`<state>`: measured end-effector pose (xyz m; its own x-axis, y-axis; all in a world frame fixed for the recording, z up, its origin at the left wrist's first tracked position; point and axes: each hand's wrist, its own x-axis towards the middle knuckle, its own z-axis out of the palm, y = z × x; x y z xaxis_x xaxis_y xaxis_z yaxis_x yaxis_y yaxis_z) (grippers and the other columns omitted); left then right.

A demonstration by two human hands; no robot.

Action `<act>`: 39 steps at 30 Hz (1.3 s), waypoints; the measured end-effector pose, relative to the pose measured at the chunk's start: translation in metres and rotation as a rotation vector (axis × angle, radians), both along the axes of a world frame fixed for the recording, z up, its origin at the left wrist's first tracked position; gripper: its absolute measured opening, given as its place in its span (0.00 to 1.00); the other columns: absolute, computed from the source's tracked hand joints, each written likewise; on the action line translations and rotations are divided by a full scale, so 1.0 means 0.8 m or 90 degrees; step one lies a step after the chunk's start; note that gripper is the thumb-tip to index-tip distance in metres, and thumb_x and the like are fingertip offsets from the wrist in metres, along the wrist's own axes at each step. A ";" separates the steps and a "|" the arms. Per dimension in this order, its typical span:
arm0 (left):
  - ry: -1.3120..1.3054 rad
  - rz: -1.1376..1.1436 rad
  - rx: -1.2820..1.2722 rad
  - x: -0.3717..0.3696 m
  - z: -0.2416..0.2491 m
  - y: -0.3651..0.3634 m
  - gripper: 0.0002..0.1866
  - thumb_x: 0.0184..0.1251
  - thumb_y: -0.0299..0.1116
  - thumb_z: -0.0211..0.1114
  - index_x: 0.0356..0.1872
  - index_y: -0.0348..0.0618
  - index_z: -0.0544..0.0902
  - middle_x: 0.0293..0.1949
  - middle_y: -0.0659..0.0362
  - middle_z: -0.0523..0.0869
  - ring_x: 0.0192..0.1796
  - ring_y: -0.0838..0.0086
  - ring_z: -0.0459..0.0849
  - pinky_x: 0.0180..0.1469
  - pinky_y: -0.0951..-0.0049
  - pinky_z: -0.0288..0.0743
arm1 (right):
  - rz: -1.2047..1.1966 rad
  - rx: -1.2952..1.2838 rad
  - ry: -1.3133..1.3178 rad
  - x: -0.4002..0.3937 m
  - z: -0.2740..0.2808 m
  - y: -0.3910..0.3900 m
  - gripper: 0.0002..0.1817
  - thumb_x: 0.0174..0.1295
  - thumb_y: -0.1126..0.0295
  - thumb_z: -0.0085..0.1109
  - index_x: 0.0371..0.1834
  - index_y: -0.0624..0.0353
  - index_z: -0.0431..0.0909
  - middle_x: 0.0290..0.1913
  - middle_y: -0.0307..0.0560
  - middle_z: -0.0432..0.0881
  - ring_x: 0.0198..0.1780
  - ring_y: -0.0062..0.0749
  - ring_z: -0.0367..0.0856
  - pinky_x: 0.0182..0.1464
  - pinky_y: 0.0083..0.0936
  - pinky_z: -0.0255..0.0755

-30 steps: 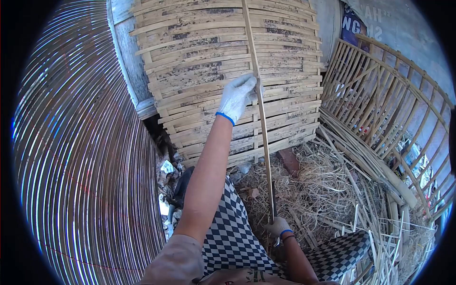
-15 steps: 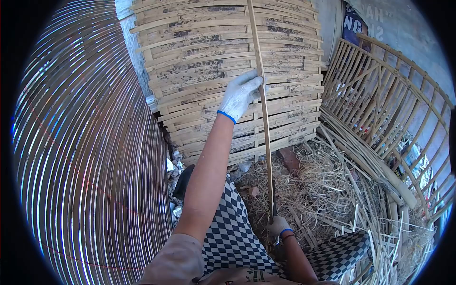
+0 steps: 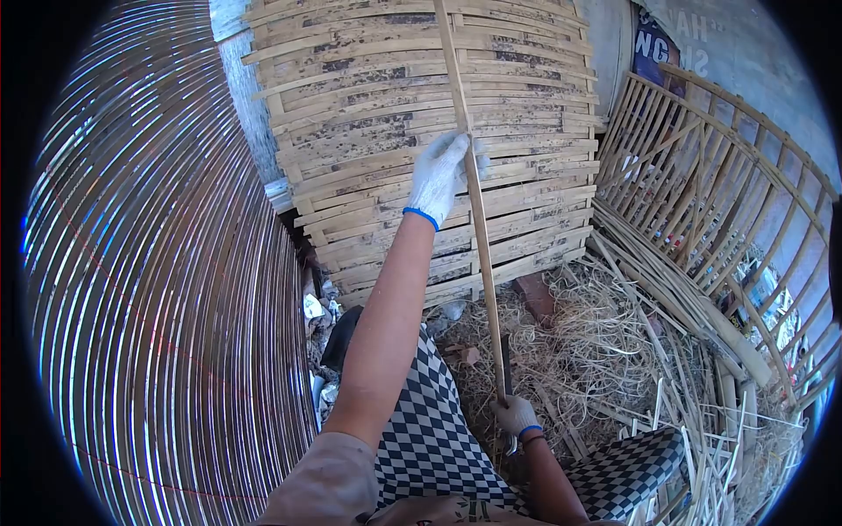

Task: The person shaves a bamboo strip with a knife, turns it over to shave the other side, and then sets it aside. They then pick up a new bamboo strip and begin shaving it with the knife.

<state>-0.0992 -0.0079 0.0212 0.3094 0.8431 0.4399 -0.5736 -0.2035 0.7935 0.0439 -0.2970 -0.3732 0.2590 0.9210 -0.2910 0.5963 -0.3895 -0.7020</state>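
Observation:
A long, narrow bamboo strip point(image 3: 481, 237) stands almost upright before me, its top leaning left and passing out of view. My left hand point(image 3: 437, 175), in a white glove with a blue cuff, is closed around it at mid-length. Lower down, between my knees, my right hand point(image 3: 517, 415) wears a similar glove and grips a dark-bladed knife point(image 3: 507, 364). The blade points up alongside the strip's lower part. Part of the knife's handle is hidden in the fist, and the strip's bottom end is hard to make out there.
A woven bamboo panel point(image 3: 368, 131) rises in front. Bamboo shavings point(image 3: 596, 351) and a brick point(image 3: 534, 298) lie on the ground. At right, a slatted bamboo frame point(image 3: 737, 149) leans on the wall above stacked bamboo lengths point(image 3: 693, 316). A shiny striped surface point(image 3: 175, 307) fills the left.
The strip's upper part has swung left, and my left hand has shifted slightly with it. More of the knife blade shows beside the strip. My right hand has barely moved.

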 end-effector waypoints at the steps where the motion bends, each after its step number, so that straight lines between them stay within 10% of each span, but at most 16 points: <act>1: 0.001 0.037 0.008 0.000 0.002 0.000 0.19 0.79 0.38 0.66 0.60 0.33 0.80 0.51 0.54 0.88 0.49 0.66 0.90 0.52 0.65 0.86 | 0.006 -0.002 0.005 -0.002 0.008 0.000 0.24 0.66 0.48 0.66 0.44 0.62 0.89 0.33 0.55 0.90 0.41 0.44 0.92 0.47 0.38 0.83; 6: 0.239 0.493 0.259 -0.010 0.010 0.001 0.17 0.71 0.34 0.70 0.56 0.35 0.83 0.41 0.52 0.91 0.43 0.62 0.92 0.48 0.64 0.84 | 0.039 -0.065 0.055 -0.006 0.032 -0.001 0.29 0.68 0.42 0.64 0.42 0.63 0.90 0.30 0.50 0.89 0.36 0.36 0.90 0.43 0.34 0.81; 9: 0.299 0.684 0.284 -0.012 -0.005 0.021 0.18 0.67 0.35 0.72 0.53 0.36 0.86 0.43 0.51 0.92 0.47 0.66 0.91 0.52 0.65 0.83 | 0.056 -0.146 0.089 -0.008 0.053 -0.002 0.34 0.66 0.36 0.62 0.49 0.61 0.90 0.40 0.58 0.91 0.49 0.49 0.91 0.53 0.39 0.80; 12: 0.361 0.652 0.206 -0.024 -0.024 0.035 0.22 0.62 0.35 0.74 0.55 0.37 0.84 0.40 0.47 0.92 0.44 0.54 0.91 0.51 0.60 0.82 | 0.082 -0.183 0.162 -0.010 0.050 -0.002 0.34 0.67 0.37 0.61 0.51 0.61 0.89 0.39 0.56 0.91 0.47 0.46 0.91 0.52 0.38 0.80; 21: 0.195 0.294 -0.007 -0.050 -0.057 0.075 0.12 0.68 0.35 0.69 0.41 0.34 0.85 0.34 0.49 0.90 0.31 0.73 0.90 0.32 0.69 0.80 | 0.132 -0.124 0.070 -0.007 0.019 -0.001 0.27 0.66 0.46 0.66 0.45 0.63 0.88 0.34 0.47 0.89 0.38 0.34 0.88 0.43 0.33 0.80; 30: 0.420 0.646 0.248 -0.040 -0.006 0.009 0.16 0.69 0.44 0.71 0.43 0.39 0.86 0.30 0.48 0.88 0.33 0.62 0.88 0.41 0.60 0.80 | 0.087 -0.067 0.084 -0.010 0.033 -0.005 0.25 0.60 0.49 0.73 0.41 0.64 0.91 0.33 0.50 0.91 0.38 0.39 0.92 0.46 0.34 0.82; 37: 0.596 0.826 0.196 -0.029 -0.068 0.021 0.39 0.66 0.56 0.71 0.67 0.35 0.74 0.59 0.38 0.82 0.61 0.45 0.80 0.64 0.51 0.74 | 0.011 0.056 0.066 -0.025 0.018 -0.004 0.27 0.60 0.48 0.72 0.38 0.69 0.90 0.30 0.58 0.89 0.35 0.47 0.91 0.43 0.38 0.82; 39: 0.652 0.940 0.396 -0.024 -0.036 -0.006 0.40 0.64 0.55 0.72 0.70 0.37 0.72 0.65 0.39 0.77 0.68 0.44 0.74 0.70 0.47 0.66 | -0.012 0.049 0.111 -0.031 0.019 -0.004 0.27 0.61 0.49 0.72 0.38 0.69 0.89 0.29 0.59 0.89 0.35 0.45 0.91 0.41 0.38 0.81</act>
<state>-0.1181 -0.0126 -0.0076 -0.1070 0.4564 0.8833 0.8782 -0.3731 0.2992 0.0189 -0.3004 -0.3578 0.2286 0.9375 -0.2624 0.4563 -0.3413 -0.8218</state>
